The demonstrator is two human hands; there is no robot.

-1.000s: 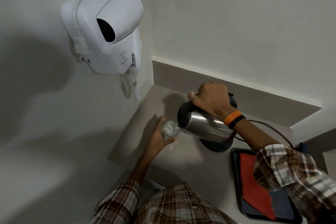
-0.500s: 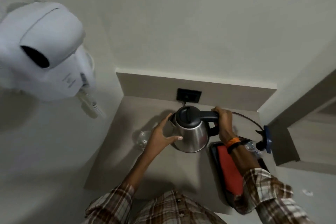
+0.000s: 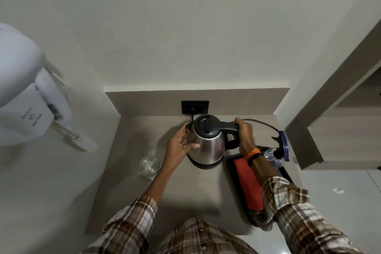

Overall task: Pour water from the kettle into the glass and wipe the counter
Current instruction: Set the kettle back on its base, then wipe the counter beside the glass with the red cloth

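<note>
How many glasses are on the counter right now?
1. The glass stands upright on the counter, left of the kettle and clear of both hands. The right forearm partly hides the tray, so another could be behind it.

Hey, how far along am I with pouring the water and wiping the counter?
Pouring looks done: the glass stands alone on the counter with water in it. In hand: the kettle sits upright on its base, your right hand gripping the handle, your left hand open against its side. Left: wiping. The red cloth lies untouched in the tray.
</note>
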